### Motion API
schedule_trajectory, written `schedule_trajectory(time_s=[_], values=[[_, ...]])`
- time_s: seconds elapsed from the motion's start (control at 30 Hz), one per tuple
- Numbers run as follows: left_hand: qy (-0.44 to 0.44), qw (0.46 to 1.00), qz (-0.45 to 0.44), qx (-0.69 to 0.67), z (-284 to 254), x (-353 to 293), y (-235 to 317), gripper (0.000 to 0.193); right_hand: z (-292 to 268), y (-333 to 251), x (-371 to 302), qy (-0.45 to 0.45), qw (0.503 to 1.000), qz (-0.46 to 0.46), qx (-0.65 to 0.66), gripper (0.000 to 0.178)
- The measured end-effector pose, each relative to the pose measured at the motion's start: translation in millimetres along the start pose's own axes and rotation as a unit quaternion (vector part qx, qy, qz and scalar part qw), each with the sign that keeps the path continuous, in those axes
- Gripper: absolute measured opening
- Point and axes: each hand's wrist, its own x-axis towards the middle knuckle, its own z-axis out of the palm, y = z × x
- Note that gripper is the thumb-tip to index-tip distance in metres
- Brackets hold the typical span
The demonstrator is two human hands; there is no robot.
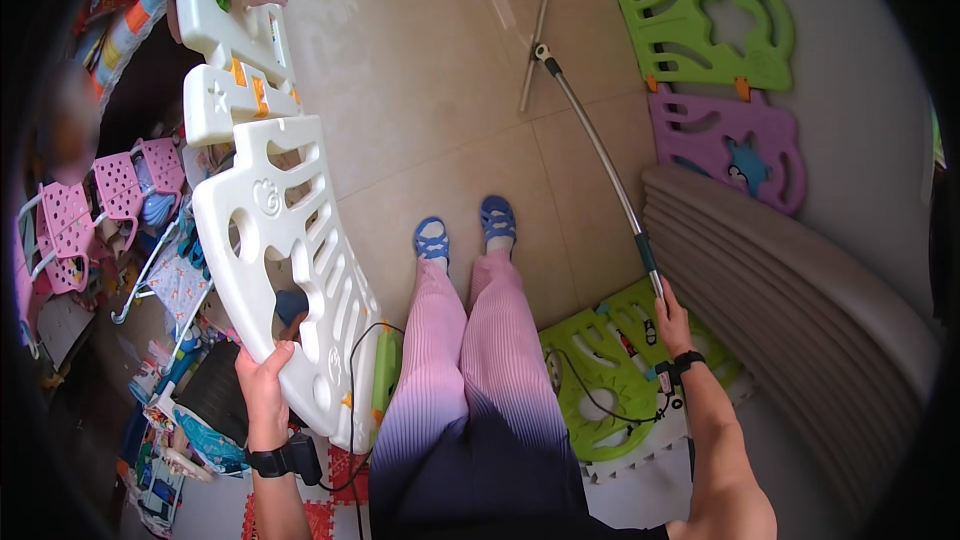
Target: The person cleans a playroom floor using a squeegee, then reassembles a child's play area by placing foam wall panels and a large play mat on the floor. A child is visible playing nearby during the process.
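Observation:
My left hand (265, 390) is closed round the lower edge of a white plastic play-fence panel (262, 175) with cut-out slots, standing at my left. In my right hand (673, 320) is the dark grip of a long-handled floor mop (597, 137). Its metal pole slants up and left from my hand. The narrow bar-shaped mop head (534, 54) lies on the tile floor (425, 70), ahead of my feet. A pale wet-looking streak shows on the tiles beside the head. Both wrists wear dark bands.
Green (700, 25) and purple (725, 145) fence panels line the right wall. Folded grey padding (760, 280) leans beside them. A lime-green panel (605, 370) lies near my right leg. Pink chairs (118, 187) and clutter fill the space beyond the white fence. A black cable (352, 370) hangs by my left leg.

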Motion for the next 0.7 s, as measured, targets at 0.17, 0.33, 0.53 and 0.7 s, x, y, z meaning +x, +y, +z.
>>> schedule_trajectory(time_s=[0.17,0.33,0.53,0.7], values=[[-0.004,1.000,0.001,-0.005,-0.6,-0.8,0.0,0.029,16.3,-19.6,17.5,-0.036,0.999,-0.012,0.001,0.052],[-0.011,1.000,0.004,-0.020,-1.0,-4.4,-0.7,0.028,20.6,-59.4,44.2,-0.082,0.995,-0.046,-0.020,0.054],[-0.009,1.000,0.013,-0.011,-1.4,2.1,-2.3,0.029,43.1,-138.5,87.7,-0.153,0.977,-0.141,-0.050,0.052],[0.003,1.000,0.007,-0.008,1.7,-3.6,0.6,0.027,93.5,-180.6,118.3,-0.181,0.960,-0.200,-0.073,0.051]])
